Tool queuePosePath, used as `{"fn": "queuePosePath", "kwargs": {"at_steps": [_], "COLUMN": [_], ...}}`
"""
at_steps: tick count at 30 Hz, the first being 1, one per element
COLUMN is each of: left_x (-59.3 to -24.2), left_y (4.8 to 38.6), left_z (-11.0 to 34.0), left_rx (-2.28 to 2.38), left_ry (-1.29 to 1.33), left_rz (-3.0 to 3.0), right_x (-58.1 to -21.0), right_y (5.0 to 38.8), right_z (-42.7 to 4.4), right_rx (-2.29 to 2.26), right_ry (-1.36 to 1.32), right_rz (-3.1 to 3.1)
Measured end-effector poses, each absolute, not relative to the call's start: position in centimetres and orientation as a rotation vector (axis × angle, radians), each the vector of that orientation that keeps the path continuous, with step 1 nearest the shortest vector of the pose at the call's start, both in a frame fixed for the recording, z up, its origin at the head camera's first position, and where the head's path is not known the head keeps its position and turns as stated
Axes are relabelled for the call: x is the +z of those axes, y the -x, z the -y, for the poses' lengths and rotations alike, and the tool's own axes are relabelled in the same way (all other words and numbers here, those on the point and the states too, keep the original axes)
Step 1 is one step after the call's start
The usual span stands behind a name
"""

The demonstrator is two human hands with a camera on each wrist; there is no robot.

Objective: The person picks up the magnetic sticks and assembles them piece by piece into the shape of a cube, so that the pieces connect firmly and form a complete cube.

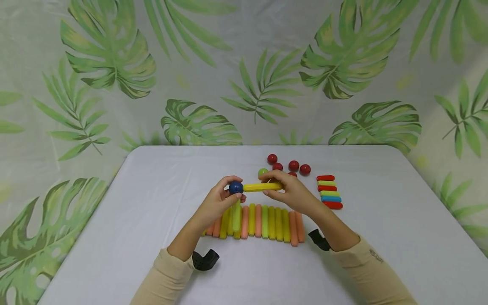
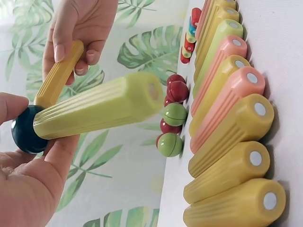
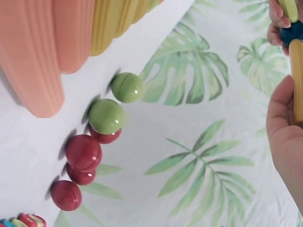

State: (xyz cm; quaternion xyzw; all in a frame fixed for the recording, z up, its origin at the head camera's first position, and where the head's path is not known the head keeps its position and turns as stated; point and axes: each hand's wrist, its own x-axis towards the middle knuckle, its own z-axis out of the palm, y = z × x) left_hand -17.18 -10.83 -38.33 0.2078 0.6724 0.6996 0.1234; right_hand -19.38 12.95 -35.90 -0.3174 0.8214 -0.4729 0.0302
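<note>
My left hand (image 1: 217,204) grips a dark blue ball (image 1: 236,187) between thumb and fingers, held above the table. From the ball a light green stick (image 2: 94,109) juts out toward the head camera's near side. A yellow stick (image 1: 256,187) has one end against the ball's right side. My right hand (image 1: 292,192) pinches that yellow stick near its far end, thumb below and fingers above. In the left wrist view, the near end of the green stick shows a blurred disc.
Below the hands lies a row of yellow, pink and light green sticks (image 1: 259,221) with grey end discs. Red balls (image 1: 293,165) and green balls (image 3: 107,116) lie behind. Short coloured sticks (image 1: 327,188) are stacked in a column at right. A patterned cloth (image 1: 267,80) hangs behind the table.
</note>
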Motion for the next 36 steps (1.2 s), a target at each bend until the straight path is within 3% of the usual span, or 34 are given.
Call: {"fn": "queuePosePath", "kwargs": {"at_steps": [12,19,27,36], "left_x": [-38.7,-38.6,-37.8,-37.4], "left_y": [17.0,17.3,17.3,17.4], "left_z": [10.6,11.2,12.1,12.5], "left_rx": [2.013,2.075,2.117,2.171], "left_ry": [-0.546,-0.508,-0.453,-0.447], "left_rz": [-2.091,-2.128,-2.161,-2.127], "right_x": [-36.3,-37.3,-40.4,-41.6], "right_y": [19.4,22.2,25.3,26.2], "right_z": [-12.7,-15.8,-18.7,-19.1], "right_rx": [-1.705,-1.816,-1.365,-0.963], "right_ry": [0.945,0.905,0.554,0.374], "right_rz": [-2.317,-2.343,-2.661,-2.731]}}
